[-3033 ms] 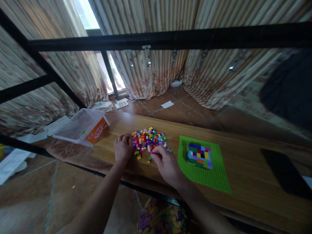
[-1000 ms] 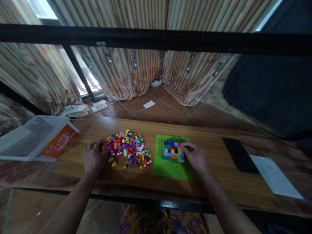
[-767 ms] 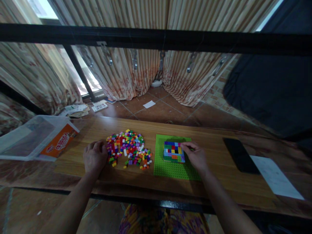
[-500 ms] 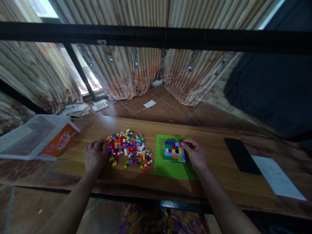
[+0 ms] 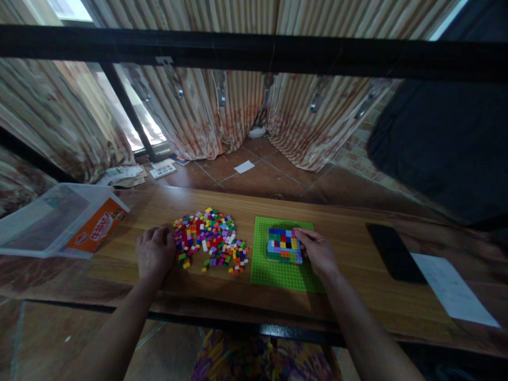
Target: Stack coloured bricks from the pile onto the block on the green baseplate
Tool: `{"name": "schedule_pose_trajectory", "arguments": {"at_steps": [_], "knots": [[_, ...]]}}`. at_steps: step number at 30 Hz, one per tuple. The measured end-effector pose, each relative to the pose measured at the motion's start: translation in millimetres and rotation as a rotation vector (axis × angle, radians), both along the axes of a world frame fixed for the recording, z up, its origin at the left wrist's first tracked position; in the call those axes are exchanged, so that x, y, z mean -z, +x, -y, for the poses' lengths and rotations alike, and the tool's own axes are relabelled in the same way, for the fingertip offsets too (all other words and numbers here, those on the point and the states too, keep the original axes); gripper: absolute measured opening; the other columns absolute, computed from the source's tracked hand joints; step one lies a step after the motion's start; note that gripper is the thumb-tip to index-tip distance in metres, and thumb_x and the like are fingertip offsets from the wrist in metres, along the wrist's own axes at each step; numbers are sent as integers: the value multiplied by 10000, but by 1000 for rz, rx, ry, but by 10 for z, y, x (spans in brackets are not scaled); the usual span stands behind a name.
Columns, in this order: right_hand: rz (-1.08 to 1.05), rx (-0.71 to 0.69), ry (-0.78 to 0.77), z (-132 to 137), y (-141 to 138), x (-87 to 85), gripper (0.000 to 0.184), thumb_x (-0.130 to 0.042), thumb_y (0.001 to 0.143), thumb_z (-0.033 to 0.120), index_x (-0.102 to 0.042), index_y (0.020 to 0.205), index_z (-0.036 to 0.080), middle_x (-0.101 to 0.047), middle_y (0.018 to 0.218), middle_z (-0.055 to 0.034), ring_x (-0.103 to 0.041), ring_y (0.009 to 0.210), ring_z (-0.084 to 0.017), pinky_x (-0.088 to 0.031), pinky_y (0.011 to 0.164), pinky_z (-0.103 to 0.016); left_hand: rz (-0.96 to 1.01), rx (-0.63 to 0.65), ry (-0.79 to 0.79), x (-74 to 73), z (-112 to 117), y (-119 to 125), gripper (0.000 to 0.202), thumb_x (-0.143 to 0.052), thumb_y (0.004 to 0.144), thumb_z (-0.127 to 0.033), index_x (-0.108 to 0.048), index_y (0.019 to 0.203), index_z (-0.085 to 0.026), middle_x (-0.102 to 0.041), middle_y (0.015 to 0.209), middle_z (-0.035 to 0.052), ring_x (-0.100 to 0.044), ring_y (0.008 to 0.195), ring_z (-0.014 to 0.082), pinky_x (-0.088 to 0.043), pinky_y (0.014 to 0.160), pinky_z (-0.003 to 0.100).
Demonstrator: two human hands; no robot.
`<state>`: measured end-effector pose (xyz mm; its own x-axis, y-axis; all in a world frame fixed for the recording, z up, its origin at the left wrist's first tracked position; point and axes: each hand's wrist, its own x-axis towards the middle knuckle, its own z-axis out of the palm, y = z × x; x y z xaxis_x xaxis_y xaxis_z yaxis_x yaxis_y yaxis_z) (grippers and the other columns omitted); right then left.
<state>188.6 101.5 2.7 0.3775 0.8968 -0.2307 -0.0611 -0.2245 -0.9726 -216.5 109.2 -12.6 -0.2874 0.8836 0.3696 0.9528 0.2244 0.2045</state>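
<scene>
My right hand is closed in a pinch at the far right corner of a multicoloured block of toy bricks. A small pink toy brick shows at its fingertips; whether it is pressed onto the block cannot be made out. The block sits on a green studded baseplate. Palm down on the table, my left hand rests against the left edge of a pile of loose toy bricks. Its fingers are loosely bent and slightly apart, with nothing visible in them; the palm is hidden.
A clear plastic box with an orange label stands at the left end of the wooden table. To the right lie a dark phone-like slab and a white paper sheet. A black bar crosses beyond the table.
The fingers of my right hand have drawn together at the block's corner, and the hand has shifted slightly left. My left hand has stayed in place. The view has tilted a little.
</scene>
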Motion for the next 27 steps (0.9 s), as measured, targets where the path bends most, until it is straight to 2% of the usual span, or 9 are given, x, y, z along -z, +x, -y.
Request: {"name": "schedule_pose_trajectory", "arguments": {"at_steps": [5,11,13,16,19,22,25,27], "knots": [[53,29,23,-12,-34,4,473,-797,515,545,-741,793,166,-632,571,9,-496,488,-113,-346,426,-228,23,-2,8,-13,10,15,389,-421,855,-356,-665,1071,-145,-623,1119,143,-533,1065,295,-414,966,427],[-8,-29,27,16,33,2,520,-779,552,586,-733,871,177,-648,619,11,-470,462,-84,-349,406,-204,45,1,8,-26,15,28,383,-424,858,-363,-666,1070,-155,-616,1109,138,-528,1062,296,-408,961,432],[-77,6,35,34,83,-3,542,-757,558,624,-724,872,185,-693,745,-20,-484,476,-73,-362,408,-197,44,0,7,-30,15,29,379,-428,855,-363,-668,1065,-158,-616,1109,137,-529,1056,296,-409,953,430],[-107,132,43,79,158,-20,538,-739,556,639,-708,833,179,-713,880,-62,-495,496,-70,-366,412,-198,42,0,10,-35,13,29,366,-429,849,-353,-673,1047,-165,-621,1102,131,-534,1037,290,-412,939,426],[-48,209,100,172,187,-69,489,-730,594,608,-698,802,166,-701,857,-67,-478,503,-73,-360,425,-205,40,21,20,-34,12,25,360,-426,847,-343,-671,1038,-162,-626,1082,134,-538,1027,288,-405,947,430],[10,221,162,312,107,-166,432,-709,657,578,-696,778,163,-681,808,-53,-461,508,-75,-346,439,-211,44,13,31,-30,19,27,363,-427,850,-346,-669,1044,-158,-623,1084,141,-535,1025,294,-407,939,434],[126,156,171,472,-111,-273,385,-660,739,550,-707,779,170,-620,650,-16,-451,504,-93,-341,457,-226,49,9,36,-27,29,38,353,-436,853,-338,-669,1051,-162,-623,1084,139,-532,1023,294,-409,933,437],[228,54,187,584,-313,-317,346,-624,793,518,-718,812,185,-582,585,5,-470,514,-111,-366,488,-239,48,12,26,-24,31,43,348,-437,854,-324,-669,1055,-160,-622,1091,141,-527,1033,294,-408,938,438]]}}
